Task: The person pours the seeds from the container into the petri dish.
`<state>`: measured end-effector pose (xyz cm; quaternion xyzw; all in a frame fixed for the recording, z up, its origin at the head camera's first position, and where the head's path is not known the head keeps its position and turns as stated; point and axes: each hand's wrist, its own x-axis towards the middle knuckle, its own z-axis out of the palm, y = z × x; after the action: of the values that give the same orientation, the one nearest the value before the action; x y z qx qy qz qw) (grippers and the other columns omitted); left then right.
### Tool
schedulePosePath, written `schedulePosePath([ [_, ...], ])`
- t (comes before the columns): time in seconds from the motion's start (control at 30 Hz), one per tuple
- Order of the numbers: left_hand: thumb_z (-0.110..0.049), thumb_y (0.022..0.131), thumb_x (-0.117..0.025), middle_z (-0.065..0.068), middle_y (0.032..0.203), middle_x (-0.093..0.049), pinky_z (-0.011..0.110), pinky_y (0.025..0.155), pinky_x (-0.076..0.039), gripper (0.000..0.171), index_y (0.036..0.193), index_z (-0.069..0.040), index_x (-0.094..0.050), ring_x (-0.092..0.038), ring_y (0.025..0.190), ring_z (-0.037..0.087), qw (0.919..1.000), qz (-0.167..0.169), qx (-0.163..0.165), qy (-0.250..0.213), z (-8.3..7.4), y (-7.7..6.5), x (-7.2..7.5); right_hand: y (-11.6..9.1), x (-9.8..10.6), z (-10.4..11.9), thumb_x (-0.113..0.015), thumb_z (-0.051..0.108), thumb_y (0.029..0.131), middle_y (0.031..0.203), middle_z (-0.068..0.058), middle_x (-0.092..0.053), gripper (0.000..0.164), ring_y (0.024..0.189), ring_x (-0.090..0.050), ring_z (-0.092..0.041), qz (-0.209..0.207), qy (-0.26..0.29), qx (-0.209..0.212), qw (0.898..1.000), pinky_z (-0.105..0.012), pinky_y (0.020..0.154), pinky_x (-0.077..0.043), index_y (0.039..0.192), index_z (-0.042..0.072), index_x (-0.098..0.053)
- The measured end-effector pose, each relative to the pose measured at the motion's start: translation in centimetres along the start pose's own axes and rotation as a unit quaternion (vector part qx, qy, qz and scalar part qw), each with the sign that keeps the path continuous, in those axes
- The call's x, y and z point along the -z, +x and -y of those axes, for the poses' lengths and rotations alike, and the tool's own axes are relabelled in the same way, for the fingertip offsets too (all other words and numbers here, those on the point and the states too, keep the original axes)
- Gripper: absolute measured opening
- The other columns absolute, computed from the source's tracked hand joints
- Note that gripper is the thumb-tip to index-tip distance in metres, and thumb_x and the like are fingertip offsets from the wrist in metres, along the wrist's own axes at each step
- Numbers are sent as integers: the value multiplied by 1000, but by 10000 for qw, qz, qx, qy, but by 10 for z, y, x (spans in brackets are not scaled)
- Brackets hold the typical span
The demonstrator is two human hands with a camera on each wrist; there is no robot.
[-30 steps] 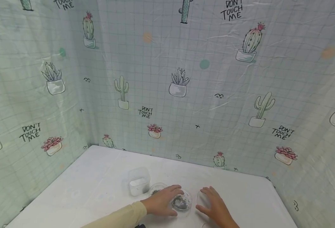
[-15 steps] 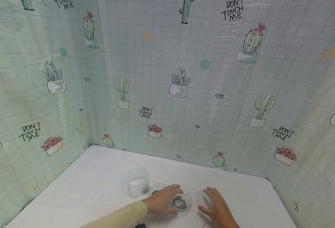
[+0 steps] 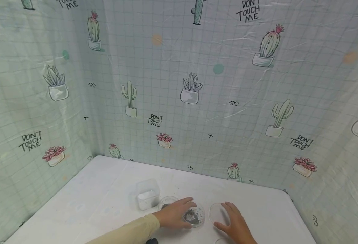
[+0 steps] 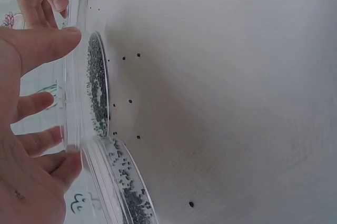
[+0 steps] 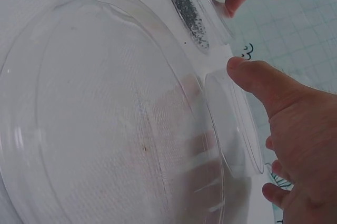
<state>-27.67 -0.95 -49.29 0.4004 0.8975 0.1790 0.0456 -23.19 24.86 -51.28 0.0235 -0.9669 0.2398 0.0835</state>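
My left hand (image 3: 175,214) spreads its thumb and fingers around a round clear plastic dish (image 3: 195,218) with dark grains inside. In the left wrist view, the thumb tip lies near that dish's upper rim (image 4: 72,92), and the fingers (image 4: 45,142) are at the far side. A second clear dish of grains (image 3: 166,202) is partly behind the left hand. My right hand (image 3: 236,222) curves loosely beside a clear dish without grains (image 5: 231,124); in the right wrist view its thumb stands apart from the rim.
Another clear dish (image 5: 105,103) is large in the right wrist view's foreground. A translucent plastic box (image 3: 148,195) stands left of the dishes. Several loose dark grains (image 4: 130,101) dot the white table (image 3: 121,179). Something black (image 3: 152,241) shows at the front edge. A cactus-print curtain (image 3: 172,84) stands behind.
My right hand has shifted slightly right and down, showing more of the clear dish beside it. The left hand stays over the grain dish, with only a slight shift.
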Motion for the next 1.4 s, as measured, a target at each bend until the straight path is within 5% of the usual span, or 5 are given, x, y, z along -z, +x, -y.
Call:
schedulePosePath([
  [0.93,-51,78,-63,8,146,-34,48,110,-30,68,135,-22,-39,-35,133,26,9997,-65,-52,230,-2,-5,4,-1,-2,-11,-73,60,59,133,-26,-43,102,124,-39,-43,277,-175,-472,9983,-57,101,-36,132,-4,-41],
  [1.4,-48,81,-62,2,145,-35,48,107,-34,60,132,-25,-42,-36,133,22,9965,-747,-24,366,5,-14,13,-3,1,-14,-75,54,61,135,-29,-40,101,125,-36,-46,543,243,-621,9963,-56,104,-32,132,-8,-39],
])
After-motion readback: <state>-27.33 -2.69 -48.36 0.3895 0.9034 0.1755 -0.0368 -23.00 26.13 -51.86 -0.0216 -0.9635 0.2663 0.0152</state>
